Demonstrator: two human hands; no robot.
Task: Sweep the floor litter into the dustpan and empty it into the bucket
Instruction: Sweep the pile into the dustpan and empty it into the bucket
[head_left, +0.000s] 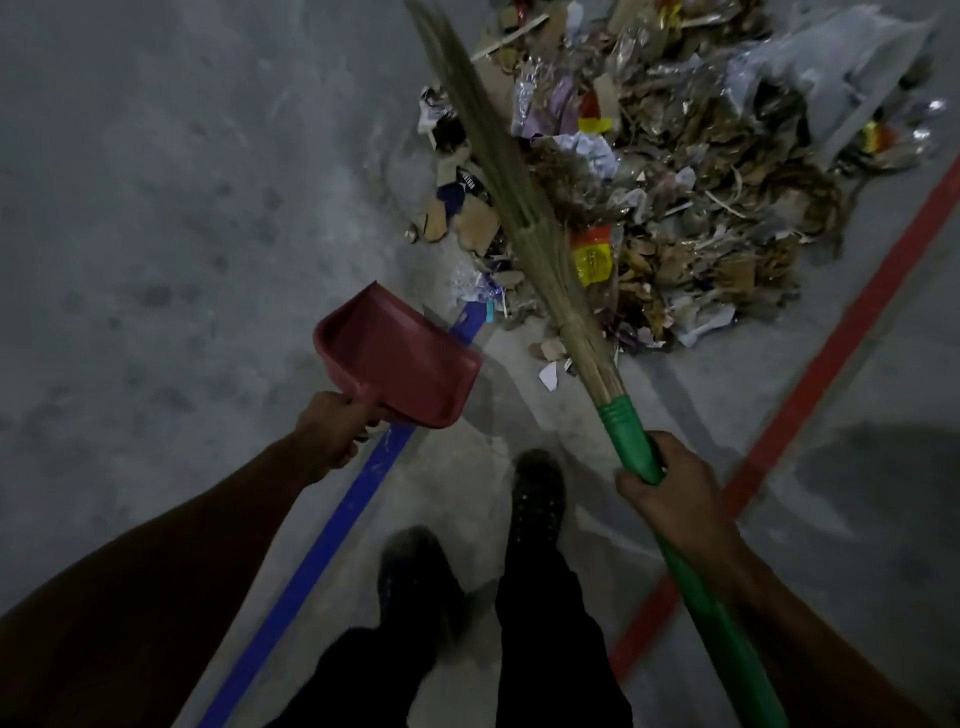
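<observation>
Litter (675, 171) lies in one big heap on the floor (156, 208), ahead of both hands, with a few loose scraps nearer the feet. The left hand (332, 431) has its fingers (370, 430) curled round the handle of the one red dustpan (400, 358), which hangs empty and clear of the floor, mouth facing right. The right hand (670, 493) grips the green handle of the one broom (519, 218), whose bristles stretch forward over the heap's left edge.

The step in hand looks like the first scoop. To do it well, I judge the pan's lip should go flat on the floor against the heap's near edge, and the broom should pull small loads toward it in short strokes, so light plastic and paper do not scatter.

Counts: one dustpan, one broom, one heap, two hands, two shoes (537, 493), one blue line (332, 540), one red line (810, 395). No bucket is in view.
</observation>
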